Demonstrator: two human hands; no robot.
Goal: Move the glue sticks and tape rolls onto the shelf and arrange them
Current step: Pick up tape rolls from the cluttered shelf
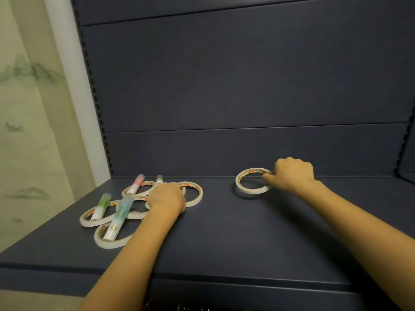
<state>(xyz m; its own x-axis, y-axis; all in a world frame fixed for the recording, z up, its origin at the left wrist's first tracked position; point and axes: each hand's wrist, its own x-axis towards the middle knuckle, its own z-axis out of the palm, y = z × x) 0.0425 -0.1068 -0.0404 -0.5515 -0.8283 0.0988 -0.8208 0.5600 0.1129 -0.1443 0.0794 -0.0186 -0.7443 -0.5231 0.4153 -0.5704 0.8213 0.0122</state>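
Observation:
Several white tape rolls lie flat in a cluster at the left of the dark shelf (224,232). Glue sticks lie across them: a pink-capped one (135,185), a green-capped one (101,206), a blue one (119,218) and a dark-green-capped one (159,179) at the back. My left hand (167,197) rests curled on the cluster's right side, over a tape roll (193,194); what it grips is hidden. My right hand (289,173) pinches the right rim of a single tape roll (244,187), which sits slightly tilted near the shelf's back.
The shelf's dark back panel (247,86) rises right behind the items. A slotted upright (98,108) runs along the left side, with a pale curtain (29,131) beyond it. The shelf's front edge (202,277) crosses the lower frame.

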